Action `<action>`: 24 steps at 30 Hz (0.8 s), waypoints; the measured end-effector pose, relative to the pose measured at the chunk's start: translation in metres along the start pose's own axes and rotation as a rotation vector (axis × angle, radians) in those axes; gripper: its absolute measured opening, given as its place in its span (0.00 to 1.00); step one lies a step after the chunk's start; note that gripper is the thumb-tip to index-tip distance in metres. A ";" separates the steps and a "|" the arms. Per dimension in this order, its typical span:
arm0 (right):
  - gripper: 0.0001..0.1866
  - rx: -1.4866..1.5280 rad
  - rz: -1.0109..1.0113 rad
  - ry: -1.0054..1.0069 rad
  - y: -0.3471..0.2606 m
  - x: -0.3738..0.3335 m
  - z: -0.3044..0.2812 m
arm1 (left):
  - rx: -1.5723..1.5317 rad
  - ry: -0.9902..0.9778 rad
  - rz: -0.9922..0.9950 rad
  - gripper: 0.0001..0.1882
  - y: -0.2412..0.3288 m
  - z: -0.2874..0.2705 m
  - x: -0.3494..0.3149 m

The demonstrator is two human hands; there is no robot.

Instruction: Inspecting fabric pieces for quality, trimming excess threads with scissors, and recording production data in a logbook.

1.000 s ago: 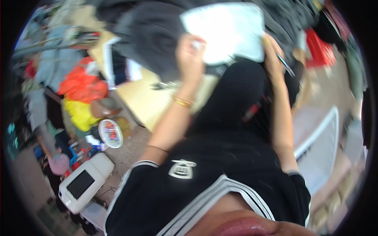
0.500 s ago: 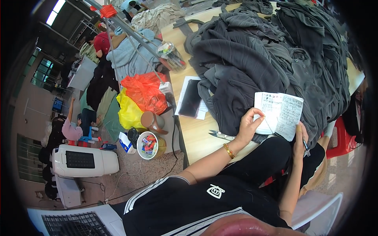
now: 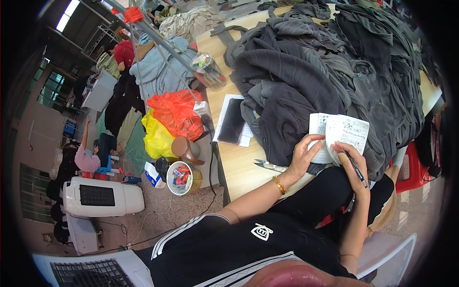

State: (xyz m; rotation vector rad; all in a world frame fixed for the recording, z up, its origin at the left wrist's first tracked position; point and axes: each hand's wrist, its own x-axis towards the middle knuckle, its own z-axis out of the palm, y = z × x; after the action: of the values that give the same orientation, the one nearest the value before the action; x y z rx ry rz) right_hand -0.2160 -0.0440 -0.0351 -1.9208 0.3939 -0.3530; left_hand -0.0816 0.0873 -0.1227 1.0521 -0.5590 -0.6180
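Observation:
A small open notebook [image 3: 354, 133] with handwritten pages is held up in front of the dark garments. My left hand [image 3: 304, 154], with a gold-coloured bracelet [image 3: 279, 184] at its wrist, pinches the notebook's left side between thumb and fingers. On the right page rests my right hand [image 3: 351, 165], its fingers on a lifted, curving leaf near the middle. The same hand grips a dark pen [image 3: 355, 170], which slants down across the fingers. Thread snips [image 3: 270, 165] lie on the table beside my left wrist.
Dark grey knit garments [image 3: 296, 62] are heaped on the wooden table [image 3: 236, 178]. A phone [image 3: 232, 120] lies on papers at its left edge. Left of it stand red and yellow bags [image 3: 177, 115], a brown cup [image 3: 184, 147] and a tub of wrapped sweets [image 3: 180, 178]. Other people sit farther left.
My right hand has moved up and left from the notebook's lower right edge onto its page. A leaf now curves up under its fingers. My left hand has barely shifted.

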 end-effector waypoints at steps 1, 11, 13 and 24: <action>0.16 -0.002 -0.024 -0.032 0.000 0.000 0.000 | -0.022 -0.006 -0.020 0.14 0.001 0.001 -0.001; 0.18 -0.010 -0.040 -0.084 -0.002 -0.002 0.002 | 0.111 0.011 0.006 0.16 0.005 0.003 -0.002; 0.18 -0.006 -0.009 -0.081 -0.003 -0.003 0.003 | 0.084 0.016 -0.014 0.16 0.008 0.004 -0.003; 0.16 -0.006 -0.057 -0.058 0.011 0.001 -0.002 | 0.376 0.138 0.071 0.07 -0.003 0.004 0.004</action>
State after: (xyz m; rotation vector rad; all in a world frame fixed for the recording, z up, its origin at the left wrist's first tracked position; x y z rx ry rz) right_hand -0.2174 -0.0500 -0.0449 -1.9462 0.3030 -0.3330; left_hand -0.0819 0.0806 -0.1234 1.4102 -0.6019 -0.3807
